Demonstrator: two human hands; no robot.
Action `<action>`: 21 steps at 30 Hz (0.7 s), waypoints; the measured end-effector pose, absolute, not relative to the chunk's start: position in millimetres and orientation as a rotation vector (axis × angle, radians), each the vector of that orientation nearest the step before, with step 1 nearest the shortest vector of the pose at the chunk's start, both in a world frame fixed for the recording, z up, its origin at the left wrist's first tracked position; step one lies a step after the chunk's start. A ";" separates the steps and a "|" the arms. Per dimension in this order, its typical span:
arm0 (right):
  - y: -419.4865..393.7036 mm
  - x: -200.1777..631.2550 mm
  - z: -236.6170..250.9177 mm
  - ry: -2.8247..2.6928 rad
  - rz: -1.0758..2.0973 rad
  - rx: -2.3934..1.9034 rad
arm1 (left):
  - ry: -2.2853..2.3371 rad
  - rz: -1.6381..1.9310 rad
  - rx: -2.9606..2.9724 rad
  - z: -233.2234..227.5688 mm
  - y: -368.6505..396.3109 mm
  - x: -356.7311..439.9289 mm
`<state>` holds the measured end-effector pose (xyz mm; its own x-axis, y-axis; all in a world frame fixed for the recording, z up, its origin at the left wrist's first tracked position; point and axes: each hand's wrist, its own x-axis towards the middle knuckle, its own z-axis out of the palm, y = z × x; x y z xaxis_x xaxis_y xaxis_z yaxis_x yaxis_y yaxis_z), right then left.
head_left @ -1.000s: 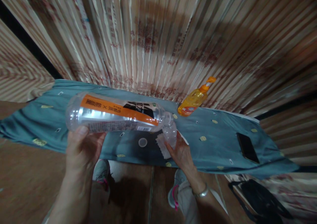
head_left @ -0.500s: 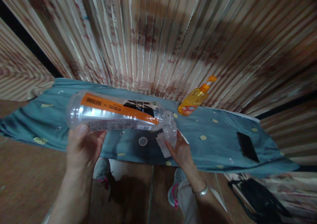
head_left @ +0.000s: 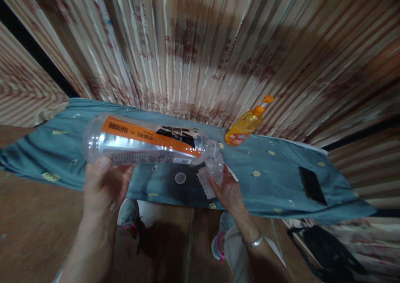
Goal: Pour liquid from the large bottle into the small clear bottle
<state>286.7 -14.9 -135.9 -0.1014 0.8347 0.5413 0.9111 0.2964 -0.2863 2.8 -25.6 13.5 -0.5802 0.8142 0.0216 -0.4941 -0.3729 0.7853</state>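
Note:
My left hand [head_left: 108,181] grips the base end of a large clear plastic bottle [head_left: 150,143] with an orange, silver and black label. The bottle lies nearly level, its neck to the right. That neck meets the mouth of a small clear bottle [head_left: 215,166], which my right hand [head_left: 227,189] holds tilted. Whether liquid passes between them I cannot tell. Under the small bottle, a pale scalloped-edged cloth or tissue [head_left: 205,185] rests on the teal cloth. A round translucent cap [head_left: 180,178] sits to its left.
A yellow pump bottle [head_left: 245,126] with an orange top stands at the back of the teal cloth-covered surface [head_left: 271,183]. A black phone [head_left: 312,186] lies at the right. Behind hangs a pleated curtain [head_left: 203,53]. A dark bag [head_left: 328,249] is at the lower right.
Almost nothing differs. The large bottle's base end has shifted very slightly left and up; both hands keep their holds.

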 end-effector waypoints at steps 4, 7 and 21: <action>-14.8 286.5 -135.3 -1.948 -0.155 -1.550 | 0.983 2.020 0.506 13.7 -26.0 2.8; -14.8 286.4 -134.8 -1.958 -0.164 -1.547 | 0.994 2.018 0.497 14.2 -25.7 2.8; -14.3 286.0 -134.9 -1.954 -0.201 -1.534 | 0.969 2.019 0.548 11.7 -25.0 2.4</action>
